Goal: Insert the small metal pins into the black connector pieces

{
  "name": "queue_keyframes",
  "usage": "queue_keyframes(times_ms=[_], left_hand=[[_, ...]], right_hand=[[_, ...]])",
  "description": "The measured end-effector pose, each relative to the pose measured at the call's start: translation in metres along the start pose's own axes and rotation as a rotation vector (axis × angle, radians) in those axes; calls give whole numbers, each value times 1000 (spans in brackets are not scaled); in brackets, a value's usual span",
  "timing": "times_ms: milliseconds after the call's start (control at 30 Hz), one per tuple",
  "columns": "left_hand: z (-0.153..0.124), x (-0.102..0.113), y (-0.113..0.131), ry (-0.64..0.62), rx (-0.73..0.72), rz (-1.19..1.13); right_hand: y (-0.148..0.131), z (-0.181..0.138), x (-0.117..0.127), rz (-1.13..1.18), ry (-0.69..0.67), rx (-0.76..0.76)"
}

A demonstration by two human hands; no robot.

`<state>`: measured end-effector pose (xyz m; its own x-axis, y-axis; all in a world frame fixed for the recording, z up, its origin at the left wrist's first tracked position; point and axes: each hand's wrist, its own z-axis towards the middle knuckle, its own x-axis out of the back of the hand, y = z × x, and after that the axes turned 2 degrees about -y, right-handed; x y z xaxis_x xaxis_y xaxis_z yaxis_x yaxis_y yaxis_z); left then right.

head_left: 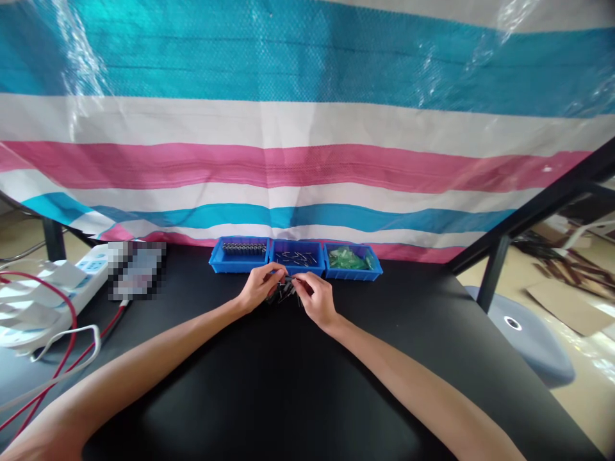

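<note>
My left hand [262, 285] and my right hand [314, 297] meet just in front of the middle blue bin. Both have their fingers pinched together, on a small dark part too small to make out. Beneath and between the fingers lies a little heap of dark and grey pieces [287, 291] on the black table. The left blue bin [239, 265] holds rows of small dark cylinders [243, 248]. In the middle blue bin [300, 271] thin metal pins [294, 258] are scattered. Green pieces or bags [350, 258] fill the right blue bin [354, 276].
A white power strip [91, 262] with plugs, red and white cables [72, 314] and a blurred-out device [139, 269] occupy the left of the black table [269, 384]. A striped plastic sheet [288, 166] hangs behind the bins. A grey stool [528, 339] stands beyond the right edge.
</note>
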<state>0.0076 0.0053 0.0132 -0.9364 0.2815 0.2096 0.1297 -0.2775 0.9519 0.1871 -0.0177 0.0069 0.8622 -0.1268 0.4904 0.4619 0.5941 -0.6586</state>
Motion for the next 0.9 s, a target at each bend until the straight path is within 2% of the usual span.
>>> queue_keyframes(times_ms=[367, 667, 900], left_hand=[[-3, 1, 0, -16, -11, 60], [-3, 1, 4, 146, -288, 340], [-6, 3, 5, 186, -350, 369]], right_hand=[[1, 0, -1, 19, 28, -30], [1, 1, -2, 48, 7, -46], [1, 2, -2, 25, -17, -39]])
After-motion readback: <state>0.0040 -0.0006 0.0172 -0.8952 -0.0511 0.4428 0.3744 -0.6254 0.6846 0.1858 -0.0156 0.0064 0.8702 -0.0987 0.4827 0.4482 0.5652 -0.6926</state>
